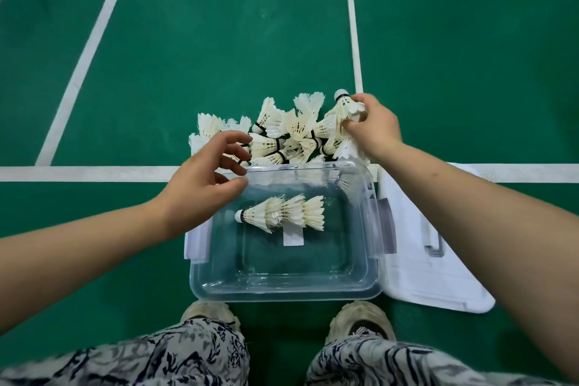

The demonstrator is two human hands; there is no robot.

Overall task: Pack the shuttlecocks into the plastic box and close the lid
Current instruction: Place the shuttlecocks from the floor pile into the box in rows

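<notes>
A clear plastic box (372, 273) stands open on the green floor between my feet. Inside it lies a nested row of three white feather shuttlecocks (283, 213), cork to the left. Just beyond the box's far rim is a pile of several loose shuttlecocks (282, 131). My right hand (371, 127) grips a shuttlecock (344, 105) at the pile's right end, its cork pointing up and away. Over the box's far left corner hovers my left hand (206, 174), fingers loosely spread and holding nothing. The white lid (438, 266) lies flat on the floor right of the box.
White court lines (94, 173) cross the green floor under the box and pile. My two shoes (210, 313) sit right at the box's near edge, with patterned trouser legs below. Open green floor stretches beyond the pile and to both sides.
</notes>
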